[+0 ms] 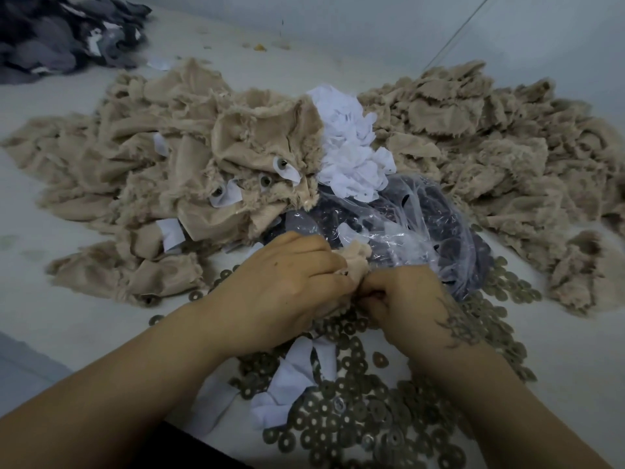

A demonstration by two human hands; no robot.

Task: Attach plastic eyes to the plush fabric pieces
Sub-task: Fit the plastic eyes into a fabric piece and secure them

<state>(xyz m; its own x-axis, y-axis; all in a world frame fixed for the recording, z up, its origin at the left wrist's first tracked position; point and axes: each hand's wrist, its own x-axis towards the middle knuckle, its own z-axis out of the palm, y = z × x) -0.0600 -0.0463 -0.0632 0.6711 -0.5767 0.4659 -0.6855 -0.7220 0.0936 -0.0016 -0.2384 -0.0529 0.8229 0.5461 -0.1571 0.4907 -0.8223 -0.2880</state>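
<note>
Nearest, at six o'clock, washers (pixel 351 411) lie scattered thick over the table (pixel 50 319), with white patches (pixel 291 377) among them. Just above, at the centre, both hands meet on one plush piece (pixel 350 257). The left hand (pixel 284 286) curls round it from nine o'clock; the right hand (pixel 402 306), fingers bent inward, pinches at its near edge from three o'clock. What the right fingertips hold is hidden, so an eye or washer there cannot be confirmed.

The step in hand looks like seating an eye in this piece, likely pressing a washer onto its post from behind. The next move calls for a firm push, then dropping the piece on the done pile.

Beyond the hands, at one o'clock, a clear bag (pixel 406 225) holds dark eyes. At eleven o'clock lies a pile (pixel 189 170) of pieces showing fitted eyes; at two o'clock, a second pile (pixel 490 130). White patches heap between them at twelve.
</note>
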